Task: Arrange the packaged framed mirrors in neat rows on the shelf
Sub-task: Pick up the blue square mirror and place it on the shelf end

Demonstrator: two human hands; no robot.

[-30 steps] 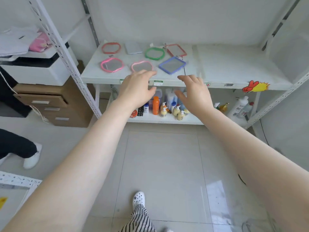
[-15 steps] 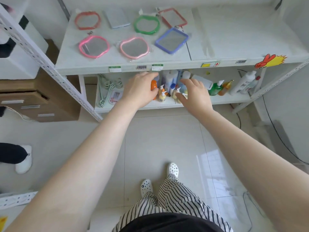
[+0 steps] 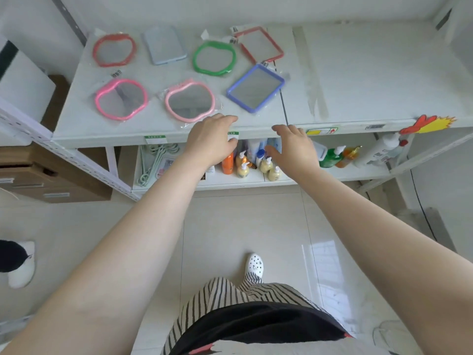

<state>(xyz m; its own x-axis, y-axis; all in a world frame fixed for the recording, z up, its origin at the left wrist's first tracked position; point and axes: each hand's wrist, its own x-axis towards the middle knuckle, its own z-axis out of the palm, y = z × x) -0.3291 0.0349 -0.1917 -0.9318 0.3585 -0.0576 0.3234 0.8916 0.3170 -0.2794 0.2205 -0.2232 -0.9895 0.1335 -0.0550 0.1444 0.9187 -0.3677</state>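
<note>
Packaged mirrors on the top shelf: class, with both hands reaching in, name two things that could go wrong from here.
1. The light pink mirror lies close to the shelf's front edge, just beyond the left hand; a careless nudge might slide it off.
2. The blue mirror sits skewed, near the red rectangular mirror; straightening it with the right hand could bump that one.

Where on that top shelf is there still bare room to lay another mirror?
The shelf's right half is bare, from the tape strip rightward. The left half is crowded: seven mirrors in two rows, ending at the blue mirror and red square mirror.
</note>
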